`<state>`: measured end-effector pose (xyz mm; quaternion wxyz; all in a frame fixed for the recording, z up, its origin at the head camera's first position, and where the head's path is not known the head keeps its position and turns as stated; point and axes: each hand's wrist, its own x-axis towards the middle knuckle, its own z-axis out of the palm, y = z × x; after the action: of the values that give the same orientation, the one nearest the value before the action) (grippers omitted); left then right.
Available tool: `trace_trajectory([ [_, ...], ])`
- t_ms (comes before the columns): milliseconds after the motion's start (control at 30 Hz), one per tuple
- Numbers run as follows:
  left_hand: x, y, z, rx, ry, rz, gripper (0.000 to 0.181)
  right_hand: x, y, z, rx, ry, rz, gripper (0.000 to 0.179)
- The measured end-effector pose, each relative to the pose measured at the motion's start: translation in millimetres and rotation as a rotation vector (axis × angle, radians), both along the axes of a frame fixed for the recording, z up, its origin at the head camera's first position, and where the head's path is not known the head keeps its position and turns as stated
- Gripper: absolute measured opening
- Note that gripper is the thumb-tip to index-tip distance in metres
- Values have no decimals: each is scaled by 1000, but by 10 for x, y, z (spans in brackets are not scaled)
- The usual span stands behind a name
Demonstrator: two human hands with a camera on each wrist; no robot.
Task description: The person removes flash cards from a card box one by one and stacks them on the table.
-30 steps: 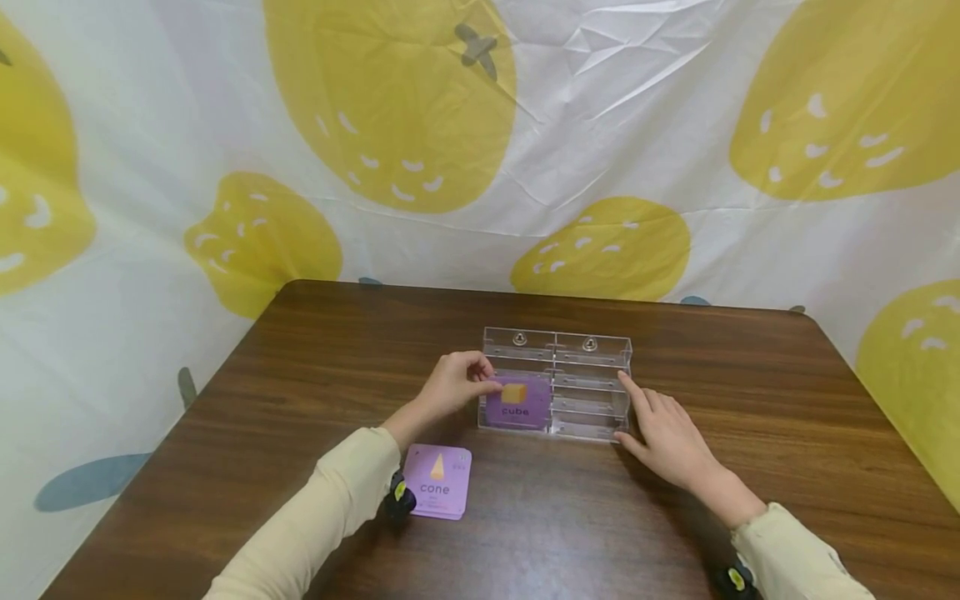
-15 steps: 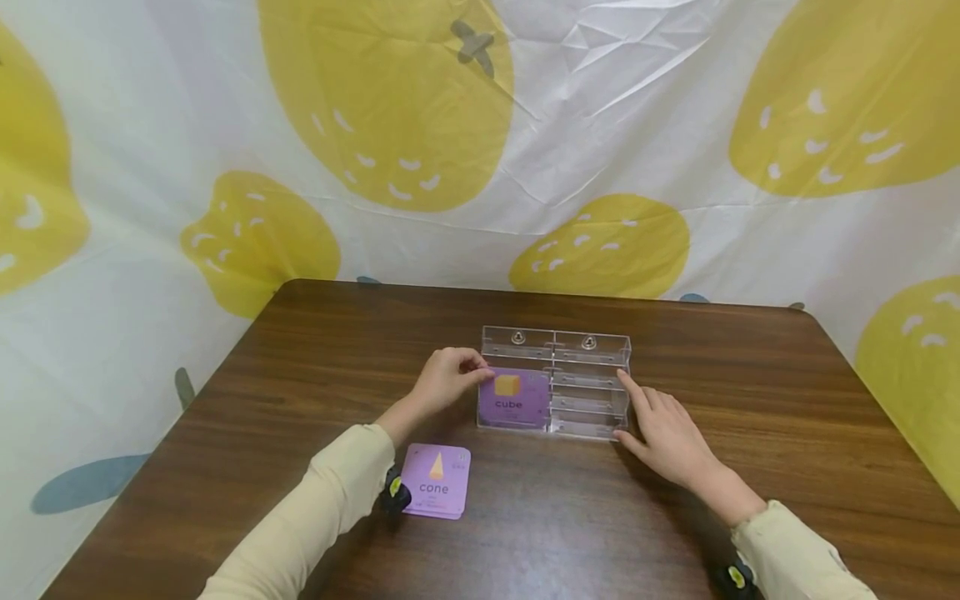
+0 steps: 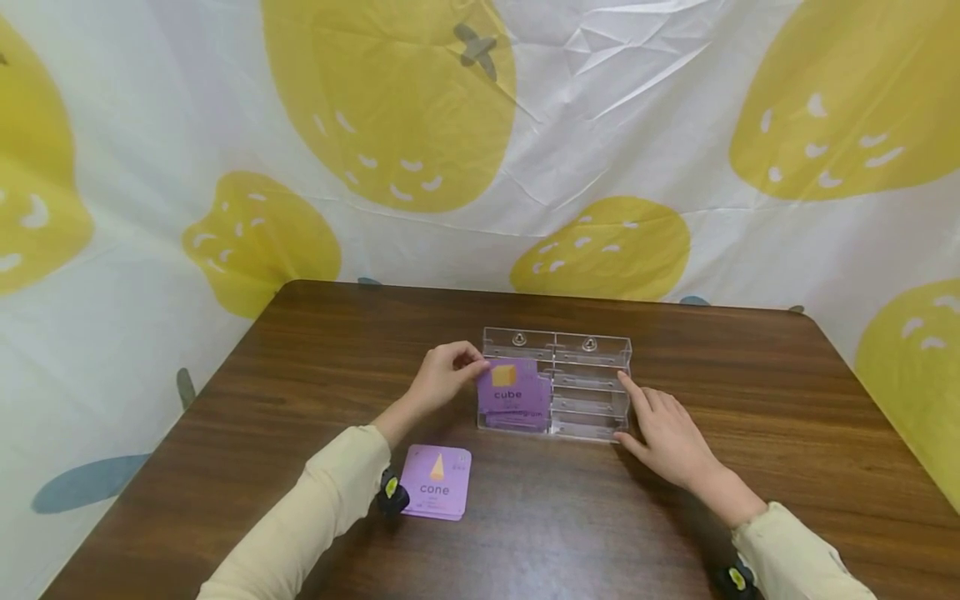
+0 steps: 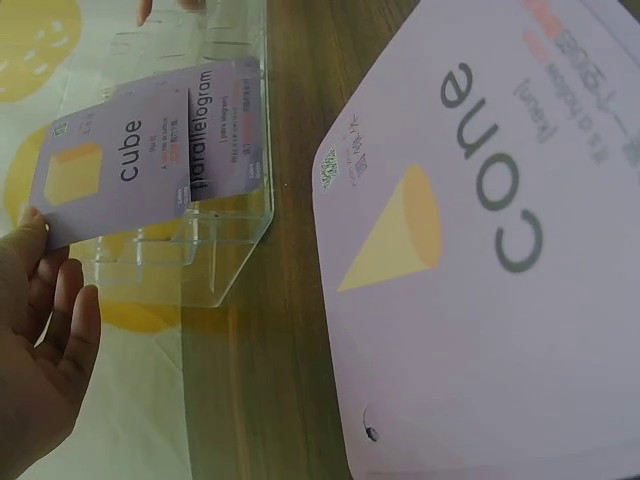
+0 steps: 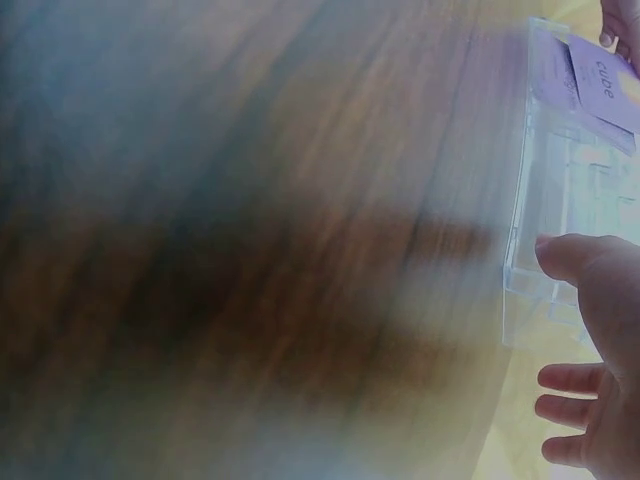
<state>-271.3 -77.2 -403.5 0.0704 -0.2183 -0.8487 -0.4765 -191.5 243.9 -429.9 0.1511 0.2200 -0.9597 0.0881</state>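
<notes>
So, left hand (image 3: 444, 373) pinches cube card (image 3: 508, 398) by a corner, over parallelogram card (image 4: 228, 135), left half of clear rack (image 3: 588, 407); relaxed right hand (image 3: 667, 435) at its right end. Probably light, stiffish, slick; edge grip suits. Seating unclear.

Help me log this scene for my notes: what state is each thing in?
Rack, see-through, on the table.
Cube card, held up, overlapping the parallelogram card.
Parallelogram card, in the rack's left side, partly covered.
Cone card, lying flat, face up.
Left hand, pinching the cube card near its upper left corner.
Right hand, touching the rack's right side.
Patterned cloth, hanging, creased.
</notes>
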Motion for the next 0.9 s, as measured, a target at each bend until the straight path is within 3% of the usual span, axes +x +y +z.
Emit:
trace_trajectory([
  [500,71,-84,30,36,-11,-8,9,-20,30,-11,2,121,30,84],
  [900,166,-137,69,13,-10,-31,9,-28,34,-7,31,141,4,84],
])
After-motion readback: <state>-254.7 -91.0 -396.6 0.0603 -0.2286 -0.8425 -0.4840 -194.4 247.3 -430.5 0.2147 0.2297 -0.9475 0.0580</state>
